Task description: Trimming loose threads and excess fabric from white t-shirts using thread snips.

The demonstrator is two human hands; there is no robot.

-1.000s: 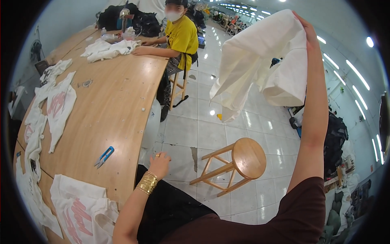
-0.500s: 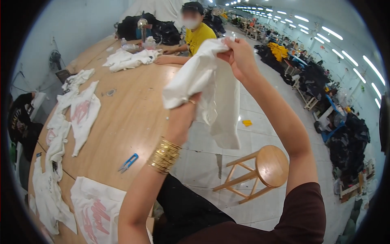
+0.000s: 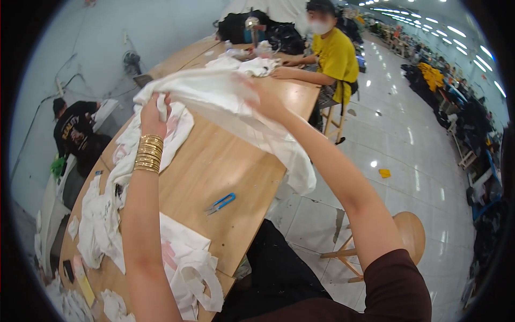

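- garment (image 3: pixel 230 102), white, is held up in the air over the long wooden worktop (image 3: pixel 225 166), stretched between both hands; its long axis runs from the left hand at the lower left up and across to the right hand, and a loose tail hangs down past the worktop's right edge toward the floor.
- left hand (image 3: pixel 154 115) is raised, gold bangles (image 3: pixel 148 153) on the wrist; its fingers are clenched on a bunched corner of the garment.
- right hand (image 3: pixel 263 99) reaches forward at the garment's upper edge; its fingers grasp the cloth, partly blurred and half hidden by the folds.
- blue snips (image 3: pixel 221 203) lie flat on bare wood below the garment, apart from both hands, long axis running from lower left to upper right.
- white printed shirts (image 3: pixel 177 257) lie in heaps along the worktop's left side and near corner, some with a pink print; the raised left forearm hides part of them.
- co-worker in a yellow top (image 3: pixel 335 56) sits at the far end, arms resting on the worktop beside another white pile (image 3: pixel 244 63).
- round wooden stool (image 3: pixel 410 231) stands on the tiled floor to the right, partly behind the right arm.
- dark bags (image 3: pixel 252 27) sit at the far end of the worktop.
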